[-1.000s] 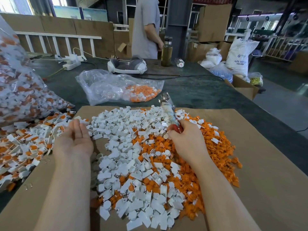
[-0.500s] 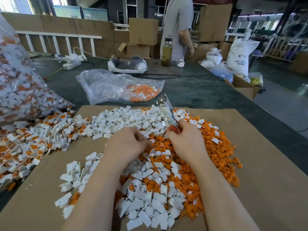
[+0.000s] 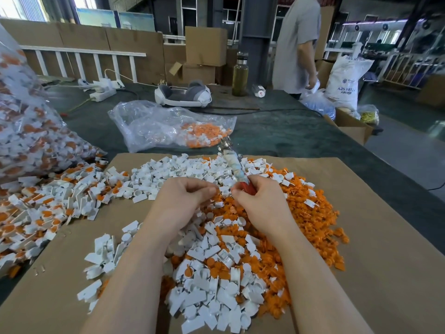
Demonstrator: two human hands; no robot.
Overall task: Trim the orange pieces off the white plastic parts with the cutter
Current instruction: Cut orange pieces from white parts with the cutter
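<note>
The right hand [image 3: 261, 203] has its fingers clenched around the red-handled cutter [image 3: 237, 171], whose tape-wrapped shaft and metal tip slant up and away from the knuckles, while the left hand [image 3: 184, 201] curls its fingers just beside it; what they pinch, if anything, I cannot tell. Under and around both hands, small glossy white plastic parts [image 3: 212, 292] and trimmed orange pieces [image 3: 310, 227] are heaped on the brown cardboard sheet [image 3: 385, 261] covering the bench. Far beyond the fingers stands a white woven sack [image 3: 345, 83] printed "ABS RESIN".
</note>
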